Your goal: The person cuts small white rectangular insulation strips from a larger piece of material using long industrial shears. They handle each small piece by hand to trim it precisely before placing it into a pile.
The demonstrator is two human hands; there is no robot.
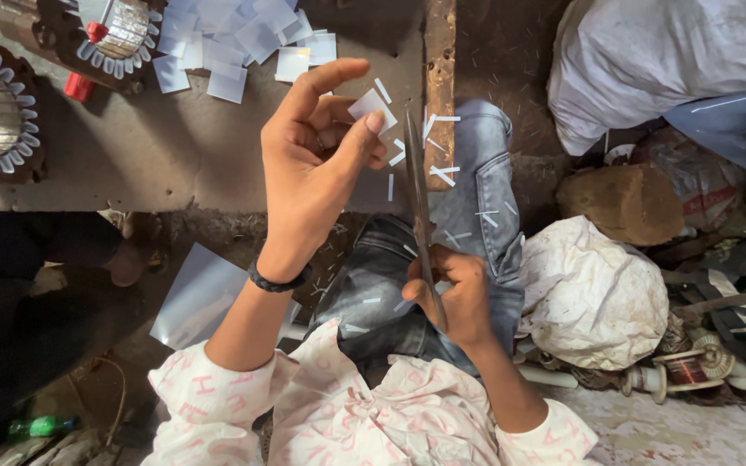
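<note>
Pinching a small white paper piece (370, 105) between thumb and fingers (364, 138), the left hand (312, 164) is raised over the surface (131, 155), index finger stretched out above the piece. Scissors (418, 207) sit in the right hand (452, 298) — fingers curled tight through the handles, long blades pointing up, tips just right of the pinched piece; can't tell if the blades touch it. Thin white strips (442, 173) lie scattered right of the left fingers, on the wooden bar (439, 78) and on the jeans (477, 216). Pile of cut white squares (235, 43) up-left of the fingers. Grey sheet (196, 298) lies below the left wrist — black wristband (278, 280) on it. White sack (593, 293) right of the right hand.
</note>
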